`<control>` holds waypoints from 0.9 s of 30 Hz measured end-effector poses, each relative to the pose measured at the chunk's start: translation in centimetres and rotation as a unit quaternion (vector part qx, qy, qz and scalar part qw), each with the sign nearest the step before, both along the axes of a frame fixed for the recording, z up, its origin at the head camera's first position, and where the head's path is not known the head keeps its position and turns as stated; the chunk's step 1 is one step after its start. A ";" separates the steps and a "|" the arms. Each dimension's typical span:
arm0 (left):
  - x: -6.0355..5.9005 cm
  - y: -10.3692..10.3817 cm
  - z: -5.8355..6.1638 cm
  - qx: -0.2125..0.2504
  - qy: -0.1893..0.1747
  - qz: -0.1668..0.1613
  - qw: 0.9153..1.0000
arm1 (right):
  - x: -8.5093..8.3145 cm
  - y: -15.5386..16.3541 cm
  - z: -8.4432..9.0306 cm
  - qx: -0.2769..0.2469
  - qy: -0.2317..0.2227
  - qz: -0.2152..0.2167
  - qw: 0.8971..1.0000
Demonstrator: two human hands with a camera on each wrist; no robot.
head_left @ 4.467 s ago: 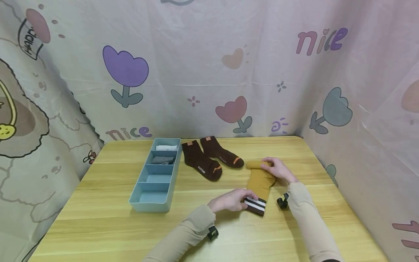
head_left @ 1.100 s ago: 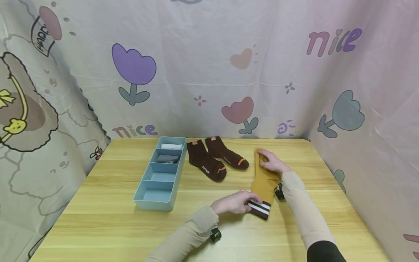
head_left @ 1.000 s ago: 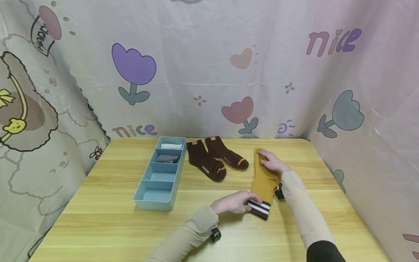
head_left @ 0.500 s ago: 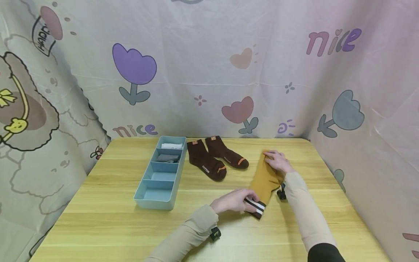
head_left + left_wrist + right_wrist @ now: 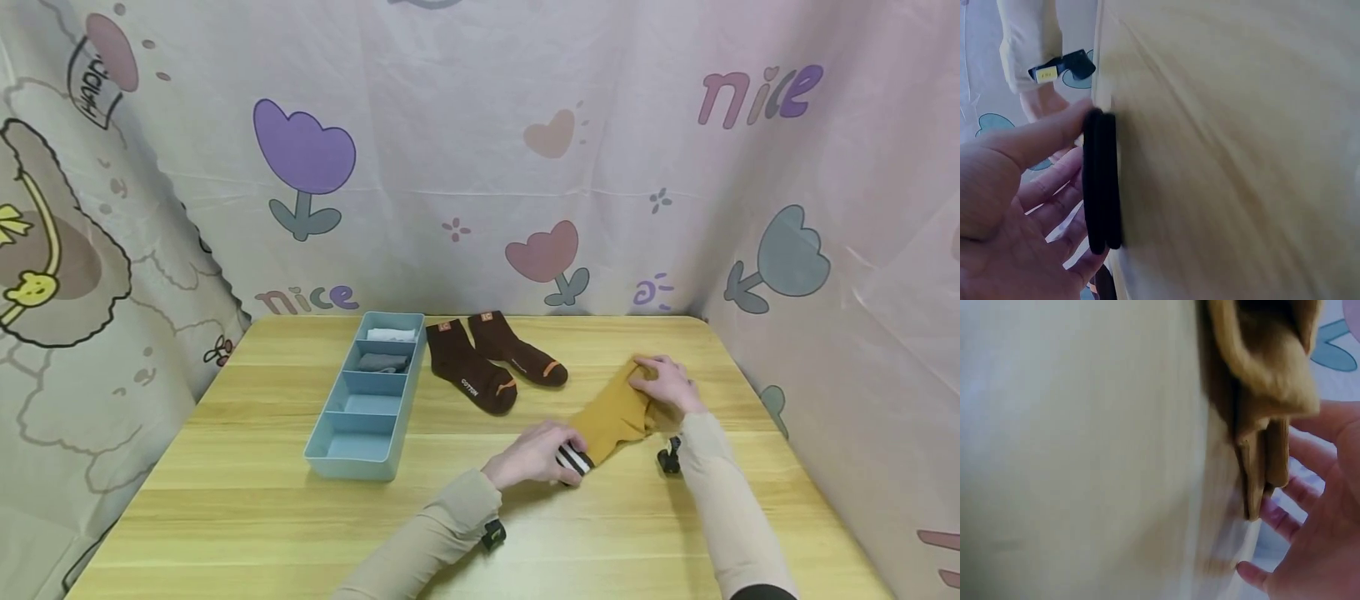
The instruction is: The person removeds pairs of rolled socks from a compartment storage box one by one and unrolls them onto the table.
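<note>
Mustard socks [image 5: 611,417], lying in layers, slant across the table's right half, their striped dark-and-white cuffs toward the person. At that cuff end my left hand [image 5: 531,454] pinches them, thumb on the near side. The left wrist view has two dark cuff layers [image 5: 1102,181] edge-on between thumb and fingers. My right hand [image 5: 666,385] grips the far end from the right. In the right wrist view, the fabric [image 5: 1272,387] bunches up around the heel and partly hides those fingers [image 5: 1282,519].
Left of the hands stands a blue-grey divided tray [image 5: 402,417], with a folded white cloth item [image 5: 392,335] and a folded grey one [image 5: 382,362] in its back compartments. Two brown socks [image 5: 472,379] lie flat between the tray and the mustard socks. A printed curtain [image 5: 442,167] hangs behind the table.
Earlier the far end was partly rolled up; it then lay flat. Since then my right hand has swung that end right and nearer, while the cuffs turned slightly under my left hand.
</note>
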State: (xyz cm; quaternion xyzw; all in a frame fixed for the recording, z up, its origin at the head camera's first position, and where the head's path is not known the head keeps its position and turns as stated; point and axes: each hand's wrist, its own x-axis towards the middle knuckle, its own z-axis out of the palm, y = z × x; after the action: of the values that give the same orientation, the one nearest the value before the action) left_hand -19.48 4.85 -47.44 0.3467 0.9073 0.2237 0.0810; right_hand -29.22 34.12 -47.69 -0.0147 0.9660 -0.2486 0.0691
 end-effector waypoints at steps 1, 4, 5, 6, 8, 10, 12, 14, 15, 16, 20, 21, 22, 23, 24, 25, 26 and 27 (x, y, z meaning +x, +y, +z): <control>0.0 0.0 0.0 -0.003 0.001 0.003 1.000 | 0.3 0.3 0.0 0.001 -0.001 -0.004 1.000; 0.0 -0.1 0.0 -0.009 0.001 0.006 1.000 | 1.2 1.1 0.0 0.004 -0.004 -0.017 1.000; 0.0 -0.1 0.0 -0.008 -0.001 0.007 1.000 | 1.6 1.4 0.0 0.003 -0.005 -0.022 1.000; -0.1 -0.1 0.0 -0.008 -0.003 0.007 1.000 | 1.9 1.7 0.0 0.001 -0.008 -0.028 1.000; -0.2 -0.1 0.0 -0.004 -0.004 0.005 1.000 | 2.6 2.4 0.1 -0.001 -0.014 -0.038 0.999; -0.3 -0.1 0.0 0.006 -0.008 0.005 1.000 | 3.2 3.1 0.2 -0.001 -0.020 -0.047 0.999; -0.5 0.0 0.0 0.021 -0.009 0.004 1.000 | 3.7 3.8 0.2 0.001 -0.026 -0.054 0.998; -0.8 0.2 -0.2 0.034 -0.007 0.007 0.999 | 4.2 4.6 0.3 0.004 -0.033 -0.060 0.998; -0.9 0.3 -0.2 0.040 -0.009 0.010 0.999 | 4.5 4.9 0.3 0.005 -0.036 -0.063 0.997; -1.0 0.4 -0.3 0.044 -0.010 0.016 0.999 | 4.7 5.3 0.3 0.007 -0.037 -0.063 0.997; -1.6 0.9 -0.4 0.043 -0.010 0.043 0.998 | 5.9 6.4 0.5 0.015 -0.036 -0.063 0.997; -1.7 1.0 -0.4 0.041 -0.007 0.049 0.998 | 6.2 6.6 0.5 0.019 -0.036 -0.064 0.997; -1.9 1.2 -0.4 0.036 -0.003 0.055 0.998 | 6.5 6.8 0.6 0.022 -0.035 -0.065 0.997; -2.0 1.3 -0.3 0.032 0.003 0.061 0.998 | 6.7 6.9 0.6 0.025 -0.035 -0.068 0.997; -2.2 1.6 -0.4 0.029 0.016 0.066 0.997 | 7.0 7.1 0.7 0.026 -0.031 -0.069 0.997; -2.5 1.8 -0.4 0.024 0.034 0.072 0.997 | 7.3 7.2 0.7 0.028 -0.032 -0.073 0.996; -2.7 2.1 -0.5 0.015 0.057 0.078 0.995 | 7.5 7.4 0.8 0.030 -0.033 -0.077 0.996; -2.9 2.3 -0.5 0.001 0.083 0.082 0.993 | 7.8 7.5 0.9 0.028 -0.036 -0.082 0.996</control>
State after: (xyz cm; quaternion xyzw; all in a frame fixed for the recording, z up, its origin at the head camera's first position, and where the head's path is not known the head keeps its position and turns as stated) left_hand -22.33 7.19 -47.96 0.2884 0.9360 0.2012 -0.0141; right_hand -21.44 41.62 -46.75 0.0751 0.9675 -0.2265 0.0836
